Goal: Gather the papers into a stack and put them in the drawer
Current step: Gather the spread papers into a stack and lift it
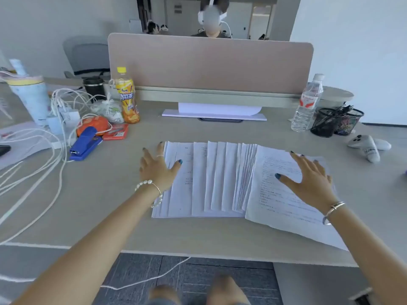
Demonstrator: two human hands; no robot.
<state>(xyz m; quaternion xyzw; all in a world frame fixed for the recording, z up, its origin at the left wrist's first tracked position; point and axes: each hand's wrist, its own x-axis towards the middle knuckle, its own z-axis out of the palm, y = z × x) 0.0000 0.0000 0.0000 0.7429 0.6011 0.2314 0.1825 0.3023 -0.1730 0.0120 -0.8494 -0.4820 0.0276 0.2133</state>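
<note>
Several white printed papers (220,179) lie fanned out in an overlapping row across the middle of the desk (110,205). My left hand (157,168) rests flat at the row's left edge, fingers spread, thumb lying on the leftmost sheet. My right hand (308,175) lies flat with fingers apart on the large rightmost sheet (282,201), which is skewed toward the desk's front edge. Neither hand grips a sheet. No drawer is visible.
A blue stapler (84,144), an orange tea bottle (127,97), white cables (44,164) and a tumbler (30,95) crowd the left. A water bottle (307,104), black mesh pen holder (337,122) and white controller (370,147) stand right. A partition (209,64) closes the back.
</note>
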